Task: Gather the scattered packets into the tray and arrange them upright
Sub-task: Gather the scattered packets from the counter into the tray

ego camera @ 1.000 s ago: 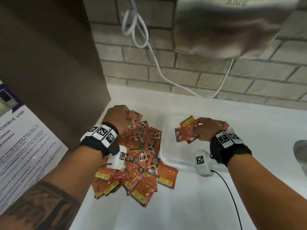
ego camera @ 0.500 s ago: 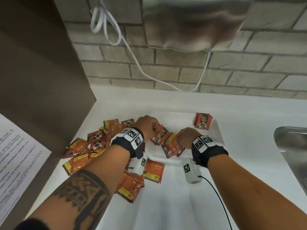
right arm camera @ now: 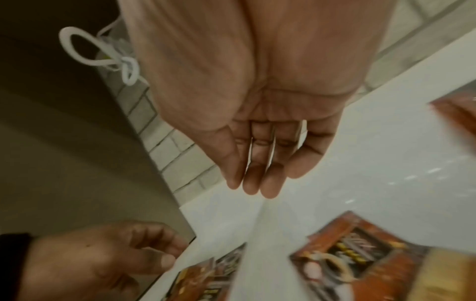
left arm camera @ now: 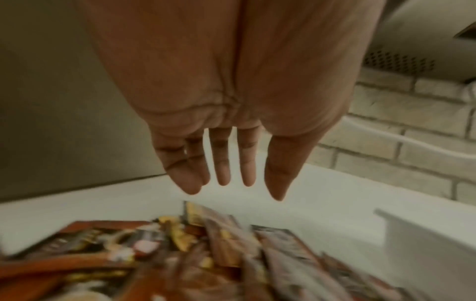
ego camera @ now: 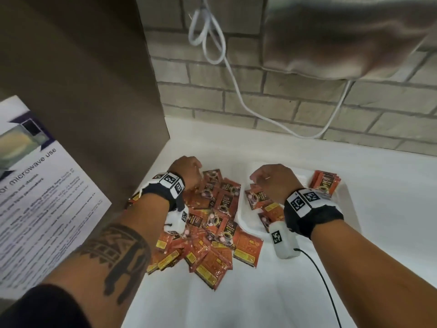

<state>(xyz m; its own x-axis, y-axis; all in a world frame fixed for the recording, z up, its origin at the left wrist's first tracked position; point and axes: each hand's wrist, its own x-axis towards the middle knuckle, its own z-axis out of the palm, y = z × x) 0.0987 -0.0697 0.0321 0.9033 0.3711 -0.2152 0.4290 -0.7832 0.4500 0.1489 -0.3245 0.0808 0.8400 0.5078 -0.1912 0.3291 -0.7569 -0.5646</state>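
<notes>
Several orange-red coffee packets (ego camera: 212,235) lie in a loose pile on the white counter, blurred in the left wrist view as packets (left arm camera: 231,254). My left hand (ego camera: 186,172) hovers over the pile's far edge, fingers (left arm camera: 222,163) straight and holding nothing. The white tray (ego camera: 243,224) sits right of the pile. A few packets (ego camera: 259,200) lie flat in its near-left corner, and a small stack (ego camera: 325,183) leans at its far right. My right hand (ego camera: 272,181) hangs above the flat ones, its fingers (right arm camera: 251,179) relaxed and empty.
A brown cabinet panel (ego camera: 106,102) walls off the left, with a microwave notice (ego camera: 40,197) on it. Behind is a brick wall (ego camera: 295,110) with a looped white cable (ego camera: 208,36) and a steel appliance (ego camera: 343,36). A black cord (ego camera: 324,282) trails from my right wrist.
Both hands have let go of the packets they held; those now lie in the tray's near-left corner. My left hand has gone back left over the pile.
</notes>
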